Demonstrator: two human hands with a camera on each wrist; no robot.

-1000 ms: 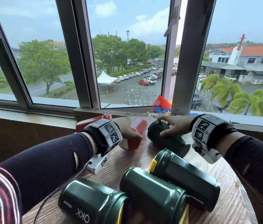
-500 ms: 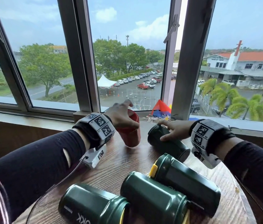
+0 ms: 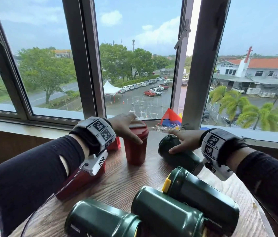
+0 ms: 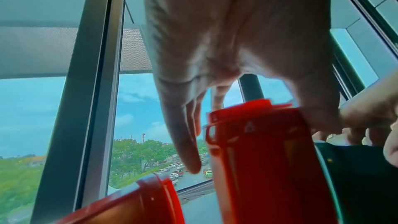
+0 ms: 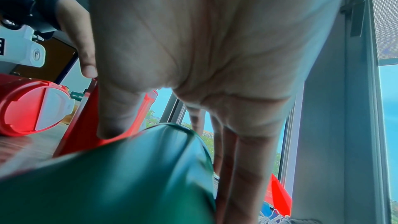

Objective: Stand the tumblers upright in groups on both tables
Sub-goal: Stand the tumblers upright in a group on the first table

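Note:
One red tumbler (image 3: 135, 147) stands upright at the back of the round wooden table (image 3: 121, 182). My left hand (image 3: 126, 129) rests on its lid, thumb down its side. In the left wrist view its straight fingers (image 4: 185, 142) hang beside the red tumbler (image 4: 264, 159). My right hand (image 3: 184, 141) lies over a dark green tumbler (image 3: 184, 158) that is on its side, with fingers straight past its lid end. In the right wrist view the thumb (image 5: 116, 117) lies against the green tumbler (image 5: 118, 176). Three more green tumblers (image 3: 203, 197) (image 3: 167, 212) (image 3: 100, 219) lie at the front.
A second red tumbler (image 3: 83, 182) lies under my left wrist and a third red tumbler (image 3: 116, 145) shows behind it. The window sill (image 3: 32, 129) and frame run close behind the table. The table edge curves away at the right (image 3: 254, 211).
The left hand has tipped the red tumbler from lying to standing upright, and its fingers have loosened over the lid. The right hand has stayed on the lying green tumbler.

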